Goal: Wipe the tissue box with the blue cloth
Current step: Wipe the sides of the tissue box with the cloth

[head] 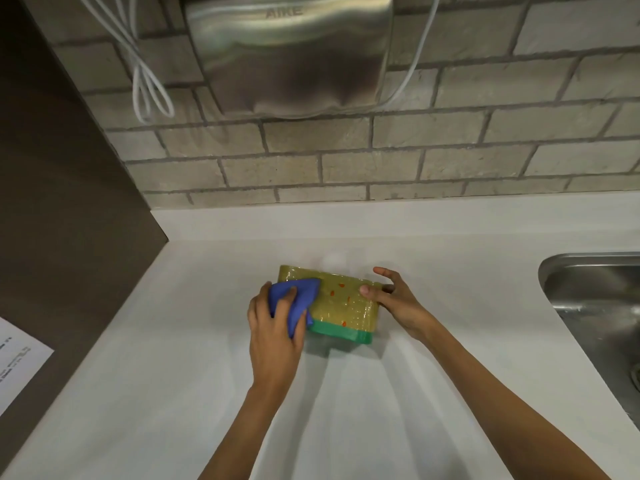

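Left hand [273, 327] bunches blue cloth [298, 303] against tissue box's [343, 306] left end; right hand [394, 299], fingers apart, only steadies the right end; hard push could slide it toward the sink [595, 299]

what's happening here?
A person is wiping a tissue box on a white counter. The left hand grips a bunched blue cloth and presses it against the box's left end. The right hand steadies the box at its right end, thumb on top and fingers spread, not closed. A steel sink sits to the right, and a metal hand dryer hangs on the brick wall above.
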`<act>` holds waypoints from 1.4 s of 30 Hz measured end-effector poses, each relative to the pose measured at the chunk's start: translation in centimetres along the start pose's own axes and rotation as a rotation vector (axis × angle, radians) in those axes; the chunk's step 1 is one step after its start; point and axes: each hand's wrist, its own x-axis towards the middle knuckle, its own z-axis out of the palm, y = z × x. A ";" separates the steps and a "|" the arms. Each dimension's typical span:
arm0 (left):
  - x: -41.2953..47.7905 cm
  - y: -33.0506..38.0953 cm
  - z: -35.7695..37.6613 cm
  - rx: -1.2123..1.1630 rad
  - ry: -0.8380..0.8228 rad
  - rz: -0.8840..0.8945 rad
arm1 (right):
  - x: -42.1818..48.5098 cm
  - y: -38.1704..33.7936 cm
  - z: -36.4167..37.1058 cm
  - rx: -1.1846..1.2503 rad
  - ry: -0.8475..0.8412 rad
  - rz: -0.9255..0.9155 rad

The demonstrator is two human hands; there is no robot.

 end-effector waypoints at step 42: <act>-3.2 -0.2 1.5 0.058 0.021 0.571 | 0.5 -0.1 -0.1 0.133 0.024 0.000</act>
